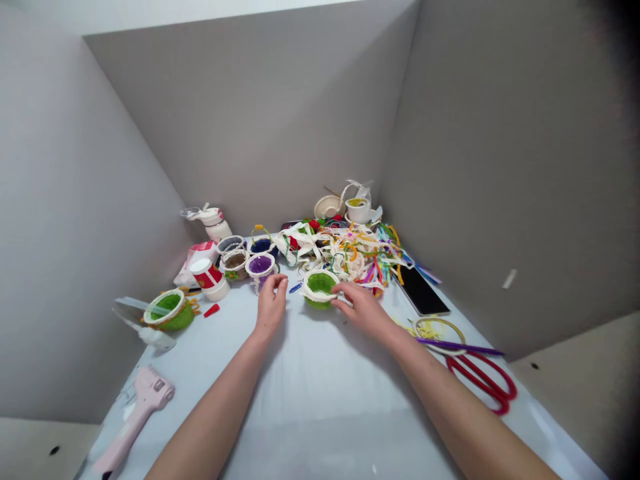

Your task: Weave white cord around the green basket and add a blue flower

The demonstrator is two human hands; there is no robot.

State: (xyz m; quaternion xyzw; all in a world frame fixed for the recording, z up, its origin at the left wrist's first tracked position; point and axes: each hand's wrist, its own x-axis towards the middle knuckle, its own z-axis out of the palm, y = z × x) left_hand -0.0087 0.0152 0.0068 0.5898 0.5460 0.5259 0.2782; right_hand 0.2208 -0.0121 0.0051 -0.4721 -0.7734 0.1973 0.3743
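In the middle of the table stands a small green woven basket (320,303) with a white braided rim. My right hand (364,309) grips the right side of that rim between thumb and fingers. To the left, apart from the green basket, my left hand (271,303) hovers with its fingers curled and pressed close to the thumb. Whether anything tiny is between them is hidden. Just behind it sits a purple basket (261,265) with a white rim. A small blue clip-like piece (295,288) lies between my left hand and the green basket.
A pile of coloured ribbons and trims (350,253) spreads behind. At right lie a phone (423,292), a purple pen (460,346) and red-handled scissors (485,383). At left are a pink glue gun (143,410), another green basket (177,315) and a red-and-white bottle (210,280).
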